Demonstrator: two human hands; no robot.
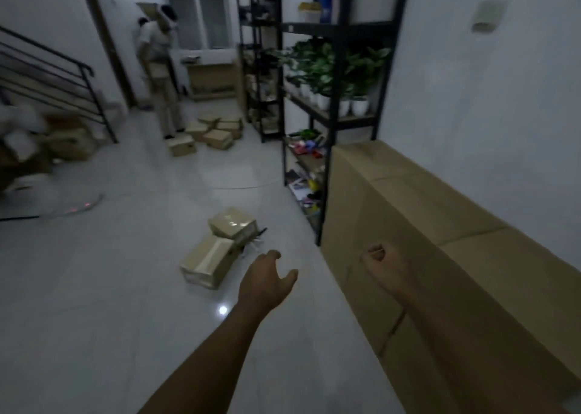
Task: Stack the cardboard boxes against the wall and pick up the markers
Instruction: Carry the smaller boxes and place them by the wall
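Both arms reach forward over the pale tiled floor (pixel 110 287). The left hand (pixel 264 280) hangs in the air with its fingers loosely spread and its thumb out to the side, holding nothing. The right hand (pixel 382 264) is curled into a fist with nothing in it, and it sits in front of the side of the stacked cardboard boxes (pixel 408 224), a long run of brown cardboard that stands against the white wall (pixel 487 99) to the right of that hand.

Just beyond the left hand and a little to its left, two loose cardboard boxes lie on the floor: the nearer box (pixel 209 261) lies flat, and the farther box (pixel 232 223) rests tilted against its far end. At the right edge of these two, between them and the left hand, a few thin dark and pale sticks lie on the floor; they look like the markers (pixel 256 239), though the dim, blurred view does not make this certain.

Farther ahead of both hands stands a black shelf unit (pixel 327 130) with potted plants (pixel 333 70) on a middle shelf. Well beyond the left hand, a cluster of small boxes (pixel 210 132) lies on the floor near another person (pixel 158 67) who stands by the far wall with cardboard raised. Far to the left of the left hand is a stair railing (pixel 63 64).
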